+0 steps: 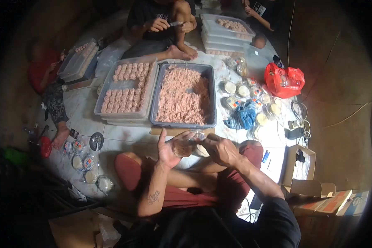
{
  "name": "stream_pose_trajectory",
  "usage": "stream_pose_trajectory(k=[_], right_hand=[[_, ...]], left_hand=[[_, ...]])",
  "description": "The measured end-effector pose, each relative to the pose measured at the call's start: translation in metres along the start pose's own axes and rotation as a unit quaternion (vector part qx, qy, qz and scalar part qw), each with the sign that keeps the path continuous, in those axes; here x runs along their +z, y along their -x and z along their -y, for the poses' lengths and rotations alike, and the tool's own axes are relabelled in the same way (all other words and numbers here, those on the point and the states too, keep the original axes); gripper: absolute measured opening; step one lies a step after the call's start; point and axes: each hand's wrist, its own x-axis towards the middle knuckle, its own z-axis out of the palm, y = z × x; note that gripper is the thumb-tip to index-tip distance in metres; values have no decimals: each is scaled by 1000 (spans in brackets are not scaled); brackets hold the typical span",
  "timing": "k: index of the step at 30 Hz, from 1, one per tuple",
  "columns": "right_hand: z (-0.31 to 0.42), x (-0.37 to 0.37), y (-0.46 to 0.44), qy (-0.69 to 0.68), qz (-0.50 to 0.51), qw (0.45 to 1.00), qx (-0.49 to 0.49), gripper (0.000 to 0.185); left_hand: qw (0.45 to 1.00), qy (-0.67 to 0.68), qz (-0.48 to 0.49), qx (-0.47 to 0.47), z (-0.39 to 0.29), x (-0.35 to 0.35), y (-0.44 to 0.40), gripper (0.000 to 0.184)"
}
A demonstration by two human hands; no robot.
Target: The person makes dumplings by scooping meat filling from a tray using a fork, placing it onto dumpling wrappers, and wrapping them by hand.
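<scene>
My left hand [168, 153] is held palm up over my crossed legs, thumb raised. A brown, round, flattish piece [183, 149] rests against its fingers; I cannot make out its kind. My right hand [222, 151] is closed beside it, fingertips close to the left fingers. What it grips, if anything, is hidden. Clear plastic [200, 134] shows just beyond the fingertips. Between the hands and lower lies a pale, roundish thing [202, 151], partly covered. Ahead stands a grey tub [214, 97] of pink minced filling [180, 91].
Left of the tub, stacked clear trays [98, 99] hold rows of pink portions [126, 99]. Round packs [230, 87], a blue cloth [244, 115] and a red bag [284, 80] lie right. Other people [161, 33] sit around. A cardboard box [291, 163] and cables stand at right.
</scene>
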Motion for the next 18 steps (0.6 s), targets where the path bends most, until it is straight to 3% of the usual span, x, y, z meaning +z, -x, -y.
stream_pose_trajectory(k=[1, 2, 4, 5, 6, 7, 9, 10, 12, 14, 17, 18], right_hand=[[-8, 12, -1, -19, -38, 999, -11, 33], [-29, 32, 0, -111, -50, 991, -50, 34], [-11, 14, 0, -50, -41, 998, -16, 35], [1, 2, -1, 5, -30, 999, 22, 36], [14, -5, -2, -33, -56, 998, 22, 38], [8, 10, 2, -39, -53, 997, 27, 38], [-7, 31, -1, -97, -45, 994, -7, 38], [-4, 30, 1, -97, -44, 994, 22, 38], [4, 28, -4, -111, -91, 989, 23, 37], [31, 31, 2, -160, -127, 975, 89, 33], [28, 86, 20, -183, -98, 976, 68, 32], [47, 52, 16, -164, -56, 980, 94, 34]], left_hand=[[996, 33, 70, -40, 1, -3, -1, 98], [999, 24, 44, -8, 2, 1, -1, 96], [999, 14, 20, 31, 0, 2, -1, 95], [996, 72, 22, 58, -2, -4, -1, 94], [989, 128, 17, 77, -2, -7, 5, 92], [996, 62, -6, 56, 0, -10, 6, 91], [997, 69, 1, 43, 3, -7, 4, 87], [997, 69, 2, 44, 3, -13, 3, 87], [979, 163, -26, 118, 1, -27, -2, 84], [986, 124, -31, 109, 12, -19, 7, 83], [986, 61, -86, 131, 18, -11, 1, 81], [985, 51, -74, 150, 14, -23, 0, 81]])
